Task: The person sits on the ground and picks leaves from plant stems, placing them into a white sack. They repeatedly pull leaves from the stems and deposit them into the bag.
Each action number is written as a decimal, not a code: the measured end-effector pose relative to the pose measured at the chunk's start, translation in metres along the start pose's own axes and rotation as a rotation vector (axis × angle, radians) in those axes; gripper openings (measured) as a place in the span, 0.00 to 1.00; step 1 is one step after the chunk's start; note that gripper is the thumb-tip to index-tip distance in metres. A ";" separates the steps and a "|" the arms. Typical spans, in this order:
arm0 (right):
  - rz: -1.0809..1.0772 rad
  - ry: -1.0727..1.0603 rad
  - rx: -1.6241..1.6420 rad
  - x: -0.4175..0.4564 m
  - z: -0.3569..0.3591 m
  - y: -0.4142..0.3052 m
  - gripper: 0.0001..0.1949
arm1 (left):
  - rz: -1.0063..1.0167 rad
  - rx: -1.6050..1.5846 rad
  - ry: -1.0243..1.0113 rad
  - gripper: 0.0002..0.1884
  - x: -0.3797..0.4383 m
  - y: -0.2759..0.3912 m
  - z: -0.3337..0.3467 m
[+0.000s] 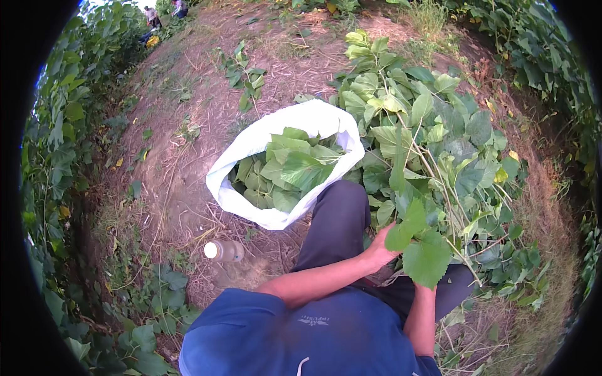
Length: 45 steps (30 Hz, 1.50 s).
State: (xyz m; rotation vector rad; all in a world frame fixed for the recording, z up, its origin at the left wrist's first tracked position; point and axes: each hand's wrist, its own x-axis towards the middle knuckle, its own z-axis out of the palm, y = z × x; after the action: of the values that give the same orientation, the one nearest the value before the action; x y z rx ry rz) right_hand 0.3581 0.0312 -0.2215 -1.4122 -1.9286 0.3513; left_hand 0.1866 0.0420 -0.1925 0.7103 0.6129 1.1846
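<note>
My left hand (382, 250) is at a leafy green shoot (414, 221) above my lap, its fingers closed around the stem side and partly covered by leaves. A broad toothed leaf (427, 259) hides most of my right hand; only the wrist (424, 290) and forearm show below it. To the left of the hands, beyond my bent knee, a white sack (305, 115) stands with its rim rolled wide. Loose green leaves (287, 171) fill much of its mouth. Right beside the sack lies a large heap of cut leafy branches (451, 155), their bare stems pointing towards me.
A capped bottle (228, 251) is on the soil to my left. A small leafy branch (247, 80) lies beyond the sack. Rows of leafy plants (61, 141) border the dry ground (174, 141) on both sides. Two people (152, 17) are far off at the upper left.
</note>
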 end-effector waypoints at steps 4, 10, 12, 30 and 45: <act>-0.034 -0.197 -0.090 0.013 -0.010 -0.018 0.13 | -0.067 -0.061 0.037 0.34 -0.005 0.012 0.008; 0.052 -0.198 -0.024 0.037 -0.012 -0.079 0.23 | -0.010 -0.052 0.231 0.25 0.006 0.018 0.001; 0.009 -0.155 0.014 0.035 -0.011 -0.086 0.24 | 0.013 -0.125 0.249 0.21 0.006 0.020 -0.003; 0.136 -0.021 0.437 0.028 -0.020 -0.065 0.10 | 0.436 0.516 0.508 0.12 -0.035 0.181 -0.087; 0.310 -0.283 0.358 0.016 0.003 -0.029 0.11 | -0.147 1.887 0.570 0.21 -0.037 0.096 -0.339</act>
State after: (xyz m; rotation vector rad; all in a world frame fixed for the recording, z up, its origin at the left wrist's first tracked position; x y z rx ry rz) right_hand 0.3325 0.0355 -0.2002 -1.4725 -1.7407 1.0368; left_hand -0.1357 0.0846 -0.3327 1.7951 2.2833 0.3134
